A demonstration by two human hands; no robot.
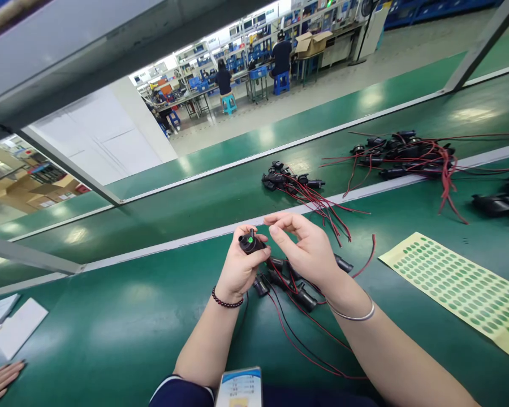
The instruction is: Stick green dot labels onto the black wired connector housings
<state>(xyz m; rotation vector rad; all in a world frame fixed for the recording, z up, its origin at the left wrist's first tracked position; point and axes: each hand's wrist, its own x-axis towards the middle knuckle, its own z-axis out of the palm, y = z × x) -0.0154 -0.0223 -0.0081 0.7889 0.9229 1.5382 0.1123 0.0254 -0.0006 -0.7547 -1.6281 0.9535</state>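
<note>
Above the green tabletop (pixel 161 333), your left hand (pixel 241 265) is gripping a small black cylinder (pixel 257 243), fingers wrapping its body and thumb pressing its side, while its spouted end with a green dot (pixel 250 240) is facing you. Your right hand (pixel 307 249) is hovering just beside it, fingers loosely bent and parted, with nothing visible between them. From here, the dot could be lifting or creasing if its edge is sitting badly, or if a fingertip is brushing it. The cylinder could also be rolling, since only one hand is supporting it, and loose wires (pixel 374 244) could be snagging on your bangle (pixel 356 317) and dragging other pieces along. Below your hands, more black cylinders (pixel 307 298) are lying in a heap, looking like smooth, hard plastic, with thin, bendy red and black wires trailing from them. To your right, a sticker sheet (pixel 458 291) is resting on the tabletop, its pale yellow paper carrying rows of green ovals. The tabletop is looking smooth and glossy, reflecting light.
</note>
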